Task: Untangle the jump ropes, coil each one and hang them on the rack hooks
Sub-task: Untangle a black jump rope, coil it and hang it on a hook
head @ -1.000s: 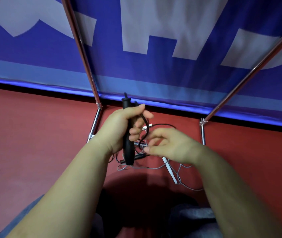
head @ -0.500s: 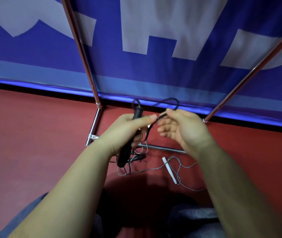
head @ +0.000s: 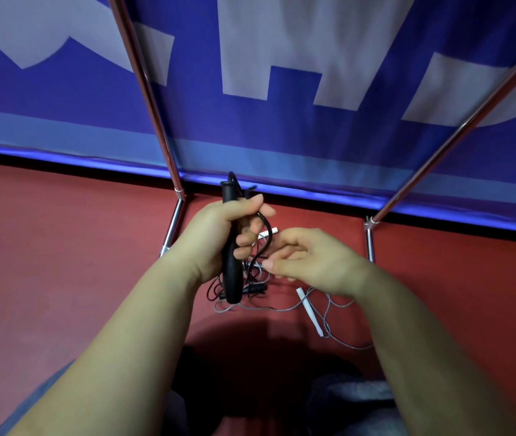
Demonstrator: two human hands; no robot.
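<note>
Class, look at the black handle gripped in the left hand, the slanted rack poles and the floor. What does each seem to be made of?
Black jump-rope handle: probably matte plastic or foam; no shine.
Slanted rack poles: polished metal; bright mirror-like streaks.
Red floor: perhaps rubber or vinyl; flat and dull.

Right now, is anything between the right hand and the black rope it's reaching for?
Nothing visible. The right hand is beside the black rope, which loops down from the black handle gripped by the left hand; whether its fingers touch the rope is unclear.
</note>
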